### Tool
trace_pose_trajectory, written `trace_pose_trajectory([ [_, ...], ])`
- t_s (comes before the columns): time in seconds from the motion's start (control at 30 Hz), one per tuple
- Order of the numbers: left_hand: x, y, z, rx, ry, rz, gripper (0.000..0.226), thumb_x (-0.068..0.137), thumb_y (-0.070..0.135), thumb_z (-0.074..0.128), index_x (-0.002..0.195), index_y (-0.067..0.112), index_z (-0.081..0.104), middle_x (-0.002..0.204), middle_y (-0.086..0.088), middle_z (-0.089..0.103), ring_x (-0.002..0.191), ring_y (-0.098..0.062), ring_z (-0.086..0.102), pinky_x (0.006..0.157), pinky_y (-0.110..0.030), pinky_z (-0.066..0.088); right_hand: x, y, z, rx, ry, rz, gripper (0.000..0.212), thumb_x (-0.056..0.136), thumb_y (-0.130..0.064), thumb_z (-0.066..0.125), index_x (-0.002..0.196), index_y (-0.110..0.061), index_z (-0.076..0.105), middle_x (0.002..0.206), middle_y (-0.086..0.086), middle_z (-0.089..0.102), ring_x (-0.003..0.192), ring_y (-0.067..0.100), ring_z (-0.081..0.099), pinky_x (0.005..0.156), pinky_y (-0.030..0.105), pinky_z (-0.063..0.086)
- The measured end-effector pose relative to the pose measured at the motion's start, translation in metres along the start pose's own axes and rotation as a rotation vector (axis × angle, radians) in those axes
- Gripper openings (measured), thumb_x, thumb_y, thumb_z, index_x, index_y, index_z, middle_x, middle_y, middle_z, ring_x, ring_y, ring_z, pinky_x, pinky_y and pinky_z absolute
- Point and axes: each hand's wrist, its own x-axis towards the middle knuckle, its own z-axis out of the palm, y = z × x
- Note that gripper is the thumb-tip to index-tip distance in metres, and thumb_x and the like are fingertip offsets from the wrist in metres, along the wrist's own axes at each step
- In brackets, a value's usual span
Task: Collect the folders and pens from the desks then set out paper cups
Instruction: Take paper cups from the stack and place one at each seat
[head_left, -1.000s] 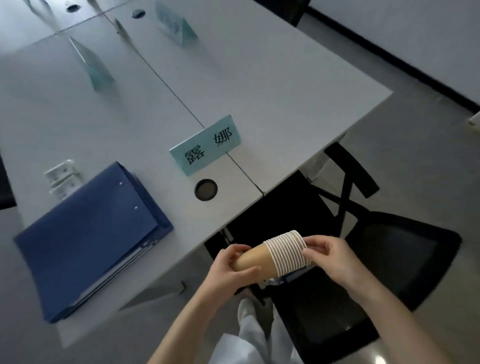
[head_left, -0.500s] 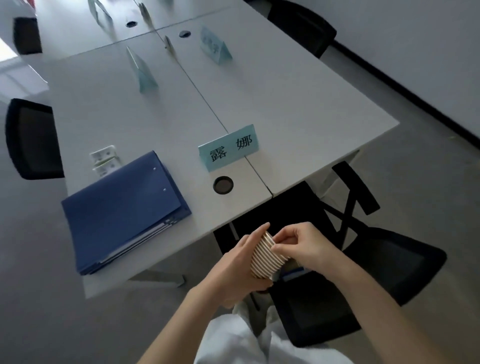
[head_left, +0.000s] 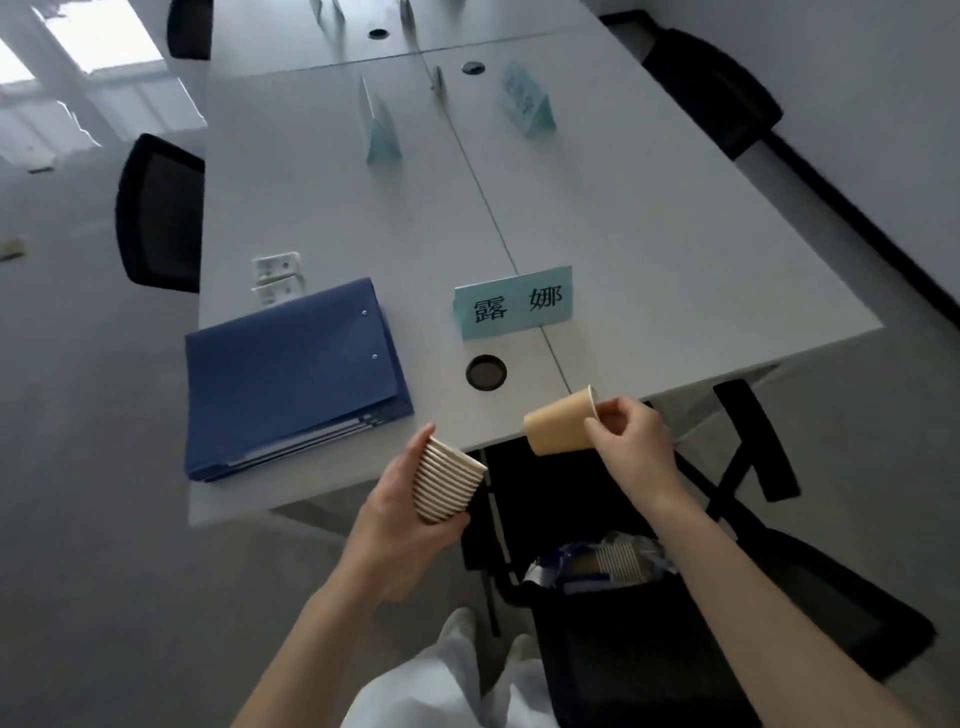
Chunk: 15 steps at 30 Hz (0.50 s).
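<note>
With right hand fingers pinching the single cup at its rim and left hand curled round the cup stack, turn that cup upright beyond the fingertips, on the desk beside the name card.

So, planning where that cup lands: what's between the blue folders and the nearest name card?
Head view: only bare desk between the blue folders and the name card; the cable hole sits below the card.

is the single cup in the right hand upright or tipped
Tipped: the single cup lies sideways in the right hand, rim pointing right.
</note>
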Motion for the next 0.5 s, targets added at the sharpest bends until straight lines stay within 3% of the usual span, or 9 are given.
trace_pose_trajectory([
  [0.1, -0.005, -0.008, -0.011, -0.086, 0.143, -0.086, 0.099, 0.070, 0.032, 0.082, 0.145, 0.054, 0.021, 0.116, 0.006, 0.056, 0.096, -0.011, 0.060, 0.075, -0.030, 0.056, 0.033, 0.002, 0.025, -0.225, -0.029, -0.138, 0.008, 0.087, -0.015, 0.059, 0.093, -0.009, 0.060, 0.086, 0.007, 0.065, 0.078, 0.023, 0.057, 0.070, 0.027, 0.040],
  [0.23, -0.018, -0.012, -0.015, -0.167, 0.210, -0.144, 0.098, 0.073, 0.026, 0.082, 0.144, 0.055, 0.021, 0.112, 0.012, 0.056, 0.093, -0.012, 0.062, 0.070, -0.024, 0.056, 0.081, 0.015, 0.056, -0.478, -0.102, -0.275, 0.007, 0.088, -0.009, 0.055, 0.092, -0.003, 0.057, 0.093, 0.019, 0.064, 0.088, 0.036, 0.060, 0.069, 0.034, 0.045],
  [0.33, -0.030, -0.017, -0.011, -0.198, 0.251, -0.186, 0.099, 0.072, 0.028, 0.083, 0.143, 0.058, 0.021, 0.113, 0.011, 0.056, 0.095, -0.013, 0.062, 0.076, -0.032, 0.059, 0.103, 0.022, 0.074, -0.649, -0.153, -0.401, 0.010, 0.088, -0.005, 0.054, 0.096, 0.000, 0.056, 0.097, 0.020, 0.062, 0.095, 0.036, 0.055, 0.072, 0.040, 0.049],
  [0.5, -0.044, -0.022, -0.004, -0.214, 0.289, -0.238, 0.101, 0.071, 0.027, 0.084, 0.144, 0.055, 0.021, 0.114, 0.016, 0.053, 0.097, -0.008, 0.060, 0.076, -0.025, 0.056, 0.113, 0.027, 0.090, -0.800, -0.204, -0.540, 0.011, 0.090, -0.007, 0.051, 0.098, 0.000, 0.056, 0.096, 0.019, 0.061, 0.104, 0.037, 0.051, 0.073, 0.044, 0.052],
])
